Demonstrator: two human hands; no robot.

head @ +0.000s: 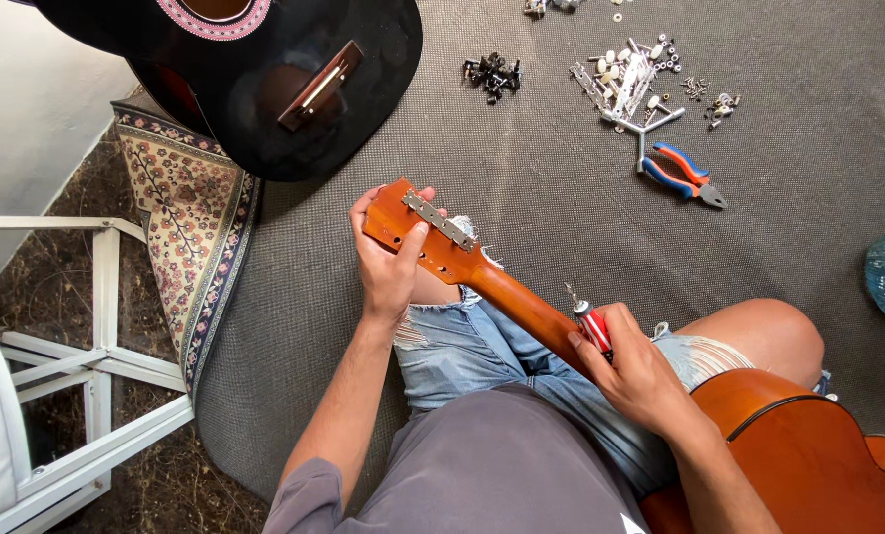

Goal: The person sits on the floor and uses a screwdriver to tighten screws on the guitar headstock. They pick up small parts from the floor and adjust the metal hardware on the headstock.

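While the orange guitar [522,302] lies across the lap, both hands hold it.
Left hand [388,267] has its grip clamped on the headstock [418,232]; right hand [640,371] has its grip closed around a red screwdriver [591,324] against the neck, with pliers [682,173] on the carpet well beyond.

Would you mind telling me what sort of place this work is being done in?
Probably a home room used as an informal guitar repair spot: the person sits on a grey carpet, with pliers and loose small parts scattered on it, and a black guitar lying nearby.
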